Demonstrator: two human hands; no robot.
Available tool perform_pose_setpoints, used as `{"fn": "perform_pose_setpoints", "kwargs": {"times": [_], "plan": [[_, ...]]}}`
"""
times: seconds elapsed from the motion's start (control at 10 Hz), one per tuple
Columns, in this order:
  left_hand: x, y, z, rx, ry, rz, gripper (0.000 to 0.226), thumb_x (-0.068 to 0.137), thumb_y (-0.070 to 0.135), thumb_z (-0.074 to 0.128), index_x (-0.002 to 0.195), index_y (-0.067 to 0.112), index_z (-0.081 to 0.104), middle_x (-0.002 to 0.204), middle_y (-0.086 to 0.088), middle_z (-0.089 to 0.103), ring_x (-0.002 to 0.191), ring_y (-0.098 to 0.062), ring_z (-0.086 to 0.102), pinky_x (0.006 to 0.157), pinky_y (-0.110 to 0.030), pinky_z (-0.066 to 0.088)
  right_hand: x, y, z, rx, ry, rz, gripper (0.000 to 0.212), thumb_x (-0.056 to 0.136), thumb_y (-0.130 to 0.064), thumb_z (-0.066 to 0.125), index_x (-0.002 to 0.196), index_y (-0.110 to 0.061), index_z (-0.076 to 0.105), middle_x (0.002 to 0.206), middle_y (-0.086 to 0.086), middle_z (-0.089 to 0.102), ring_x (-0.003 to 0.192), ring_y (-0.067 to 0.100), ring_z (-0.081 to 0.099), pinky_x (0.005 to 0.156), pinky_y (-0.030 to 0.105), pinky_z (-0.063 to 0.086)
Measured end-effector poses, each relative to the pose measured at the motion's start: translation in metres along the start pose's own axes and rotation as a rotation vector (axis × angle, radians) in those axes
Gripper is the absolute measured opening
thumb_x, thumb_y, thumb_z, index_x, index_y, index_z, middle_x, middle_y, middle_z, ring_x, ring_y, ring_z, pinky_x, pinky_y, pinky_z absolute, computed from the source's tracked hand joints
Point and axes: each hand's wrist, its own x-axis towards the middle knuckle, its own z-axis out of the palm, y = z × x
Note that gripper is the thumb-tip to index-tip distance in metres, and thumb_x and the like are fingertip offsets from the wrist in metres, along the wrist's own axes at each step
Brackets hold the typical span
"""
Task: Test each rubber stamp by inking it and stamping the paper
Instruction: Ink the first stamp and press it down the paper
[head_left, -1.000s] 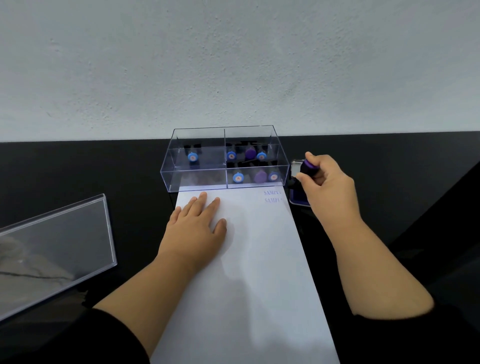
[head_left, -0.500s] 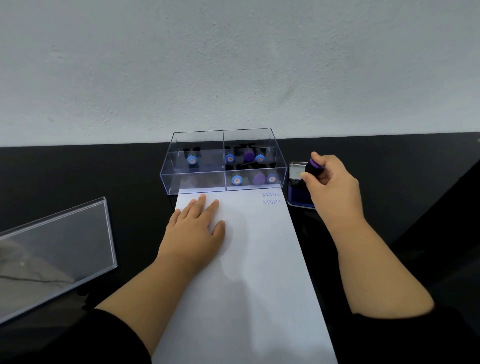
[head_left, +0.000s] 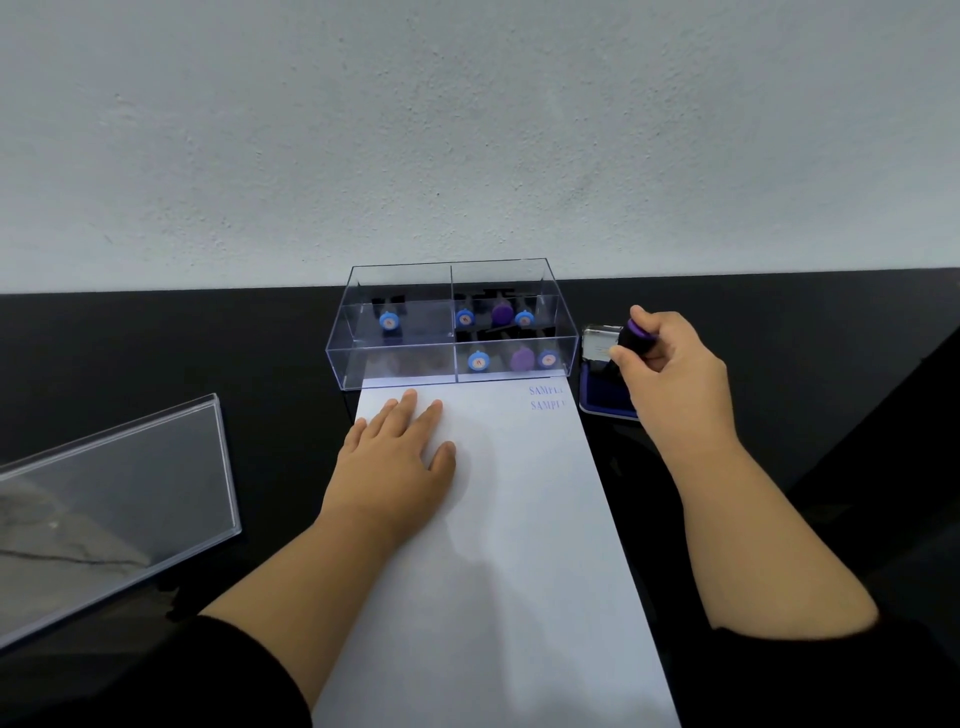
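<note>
A long white paper (head_left: 509, 545) lies on the black table, with two purple "SAMPLE" prints (head_left: 546, 398) near its far right corner. My left hand (head_left: 395, 467) lies flat on the paper's upper left part. My right hand (head_left: 670, 369) grips a black stamp with a purple cap (head_left: 635, 336) over the open blue ink pad (head_left: 605, 395), just right of the paper. A clear divided box (head_left: 395, 358) at the paper's far end holds more stamps: one blue-capped in the left half, several blue and purple ones in the right half.
The box's clear lid (head_left: 114, 504) lies at the left on the black table (head_left: 208, 353). A pale wall rises right behind the box. A dark table edge runs diagonally at the far right.
My right hand with the stamp shifted slightly right over the ink pad. My left hand has stayed on the paper.
</note>
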Motion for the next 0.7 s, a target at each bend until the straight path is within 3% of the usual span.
{"fn": "perform_pose_setpoints", "kwargs": {"times": [0.2,0.5,0.6,0.7], "plan": [[0.0001,-0.0004,0.0003,0.0,0.003,0.002,0.055,0.101,0.047,0.019,0.152,0.034,0.004,0.16,0.007,-0.006,0.147,-0.012,-0.006,0.117,-0.032,-0.005,0.0012,0.0015,-0.0007,-0.003,0.006,0.006,0.034,0.089,-0.018,0.062,0.12,-0.029,0.055,0.088,-0.006,0.061,0.08,0.008,0.057,0.065,0.011,0.04],[-0.0005,-0.0009,0.0013,-0.015,0.013,0.0,0.055,0.1,0.046,0.02,0.152,0.035,0.005,0.16,0.008,-0.006,0.146,-0.01,-0.006,0.117,-0.031,-0.005,0.0015,0.0006,-0.0046,-0.078,0.006,-0.012,0.032,0.09,-0.017,0.06,0.12,-0.026,0.056,0.083,-0.019,0.053,0.075,0.004,0.054,0.072,0.021,0.046],[0.0,-0.0015,0.0018,-0.022,0.021,-0.003,0.054,0.1,0.046,0.021,0.152,0.035,0.006,0.16,0.008,-0.006,0.146,-0.01,-0.006,0.117,-0.031,-0.006,0.0012,0.0007,-0.0067,-0.144,0.014,-0.022,0.035,0.091,-0.017,0.059,0.124,-0.026,0.055,0.083,-0.014,0.055,0.079,0.009,0.055,0.076,0.027,0.049],[0.0003,-0.0014,0.0014,-0.022,0.016,-0.005,0.055,0.1,0.046,0.021,0.152,0.035,0.005,0.16,0.008,-0.005,0.146,-0.01,-0.006,0.117,-0.031,-0.006,0.0008,0.0012,-0.0079,-0.207,-0.001,-0.026,0.036,0.091,-0.018,0.058,0.126,-0.027,0.053,0.101,-0.001,0.061,0.09,0.014,0.057,0.077,0.028,0.049]]}}
